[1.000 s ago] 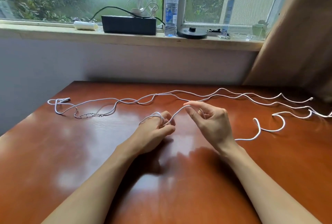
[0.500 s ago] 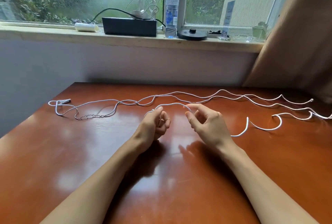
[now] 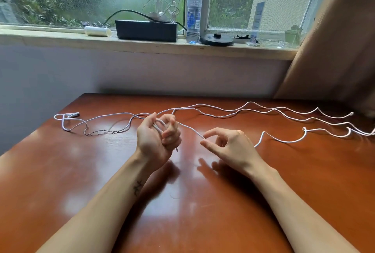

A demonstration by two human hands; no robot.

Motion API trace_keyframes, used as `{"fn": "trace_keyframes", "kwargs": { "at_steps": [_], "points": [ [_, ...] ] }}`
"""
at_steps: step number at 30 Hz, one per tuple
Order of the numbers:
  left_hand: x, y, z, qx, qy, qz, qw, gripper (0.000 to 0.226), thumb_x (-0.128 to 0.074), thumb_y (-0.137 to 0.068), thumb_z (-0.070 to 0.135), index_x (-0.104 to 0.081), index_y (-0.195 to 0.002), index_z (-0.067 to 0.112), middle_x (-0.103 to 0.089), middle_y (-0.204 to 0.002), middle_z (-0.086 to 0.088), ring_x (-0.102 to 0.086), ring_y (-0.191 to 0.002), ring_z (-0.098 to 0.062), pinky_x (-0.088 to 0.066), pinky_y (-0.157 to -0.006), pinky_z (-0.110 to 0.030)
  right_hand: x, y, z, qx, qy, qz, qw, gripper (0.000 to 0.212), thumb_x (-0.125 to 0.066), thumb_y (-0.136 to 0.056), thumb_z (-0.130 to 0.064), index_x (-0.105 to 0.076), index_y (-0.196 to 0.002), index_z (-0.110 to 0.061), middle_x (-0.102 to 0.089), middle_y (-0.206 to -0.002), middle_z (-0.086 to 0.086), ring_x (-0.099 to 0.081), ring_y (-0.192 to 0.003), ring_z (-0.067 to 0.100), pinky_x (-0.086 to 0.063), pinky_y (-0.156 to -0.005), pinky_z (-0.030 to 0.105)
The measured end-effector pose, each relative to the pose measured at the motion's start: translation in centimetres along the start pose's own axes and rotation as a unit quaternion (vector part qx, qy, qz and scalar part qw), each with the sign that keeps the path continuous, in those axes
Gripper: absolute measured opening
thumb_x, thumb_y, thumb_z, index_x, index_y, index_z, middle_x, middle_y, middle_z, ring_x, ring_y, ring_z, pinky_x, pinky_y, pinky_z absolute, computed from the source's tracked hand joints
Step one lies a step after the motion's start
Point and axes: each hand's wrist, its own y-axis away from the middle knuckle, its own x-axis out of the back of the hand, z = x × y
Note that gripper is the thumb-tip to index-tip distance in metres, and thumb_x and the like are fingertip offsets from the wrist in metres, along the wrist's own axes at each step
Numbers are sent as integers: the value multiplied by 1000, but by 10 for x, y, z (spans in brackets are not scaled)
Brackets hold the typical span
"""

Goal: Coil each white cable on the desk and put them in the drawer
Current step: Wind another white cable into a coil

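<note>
The white cable [image 3: 189, 130] runs as a short taut span between the two hands, just above the table [image 3: 81, 171]. The left hand [image 3: 157, 141] is turned palm up and its fingers [image 3: 171, 134] are curled round a few turns of the thin, round cord, which cross the palm in loops; a short stub of it pokes out below the little finger. The right hand [image 3: 229, 147] pinches the same cord between thumb and forefinger at the tips, while its other fingers are loosely bent and touch nothing. Past the right hand the cable drops to the table, rises in a soft hump and trails off in waves toward the right edge. The other white cables [image 3: 249, 102] lie slack behind the hands, stretched across the table in long, shallow ripples from left to right, near the left hand's knuckles and well apart from the right hand. One end at the far left folds back on itself by a small plug [image 3: 73, 114], and a stretch near it looks twisted and kinked [image 3: 97, 132]. The table is glossy reddish-brown wood that mirrors the window's light and the forearms. Beyond it is a pale wall and a worn windowsill [image 3: 50, 38] bearing a black rectangular box [image 3: 146, 30], a clear plastic water bottle [image 3: 193, 13] with a blue cap, a white cylinder [image 3: 97, 31] lying on its side, and a flat black disc [image 3: 217, 40]. A brown curtain [image 3: 334, 39] hangs at the right.
</note>
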Motion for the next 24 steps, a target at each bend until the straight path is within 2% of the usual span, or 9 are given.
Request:
{"fn": "trace_keyframes", "kwargs": {
  "at_steps": [4,7,10,13,15,19,21,24],
  "points": [
    [5,0,8,-7,104,11,995,47,-19,-104,32,-49,-74,12,-26,-53,2,-23,-36,-11,-19,-37,-25,-3,-1,3,4,-40,-29,999,20,-69,-87,-57,-72,-102,-43,-65,-66,-7,-60,-62,9,-53,-70,32],
    [9,0,12,-5,177,12,984,47,-18,-106,34,-50,-80,11,-27,-57,2,-25,-38,-12,-24,-38,-26,-7,0,4,0,-57,-54,997,11,-71,-88,-52,-75,-95,-43,-73,-72,-11,-67,-69,2,-56,-74,35],
    [11,-2,12,-9,228,29,973,50,-18,-107,34,-57,-89,8,-30,-61,1,-26,-41,-13,-27,-39,-25,-10,0,1,27,-65,-70,995,11,-74,-89,-44,-80,-95,-36,-74,-79,-15,-64,-70,-3,-53,-70,31],
    [11,-2,13,-19,239,47,970,54,-21,-106,39,-64,-106,5,-31,-66,-1,-25,-47,-15,-28,-44,-25,-12,2,-5,43,-52,-91,993,13,-74,-89,-42,-81,-97,-34,-68,-72,-18,-57,-64,-3,-42,-63,24],
    [11,-2,15,-23,226,57,972,51,-27,-105,41,-63,-114,6,-31,-69,-2,-25,-52,-15,-28,-49,-26,-15,4,-8,39,-68,-111,991,14,-74,-89,-41,-81,-99,-33,-71,-74,-16,-60,-64,-1,-47,-64,28],
    [10,-7,14,-45,117,91,988,31,-42,-99,21,-60,-121,12,-30,-68,-1,-25,-56,-14,-27,-55,-26,-18,7,-16,28,-132,-137,981,13,-74,-90,-29,-81,-101,-27,-73,-75,-16,-71,-68,11,-57,-70,34],
    [10,-10,9,-73,-13,118,990,29,-38,-104,19,-61,-120,12,-30,-64,1,-25,-52,-12,-25,-54,-26,-16,7,-18,49,-129,-123,983,16,-74,-89,-24,-80,-104,-27,-73,-76,-9,-66,-66,9,-53,-66,28],
    [8,-14,-1,-122,-207,127,962,30,-33,-110,19,-61,-116,10,-29,-60,3,-22,-49,-9,-19,-53,-27,-13,5,-20,83,-102,-93,987,23,-72,-87,-18,-79,-108,-26,-65,-76,-10,-52,-64,7,-39,-63,13]
  ]
}}
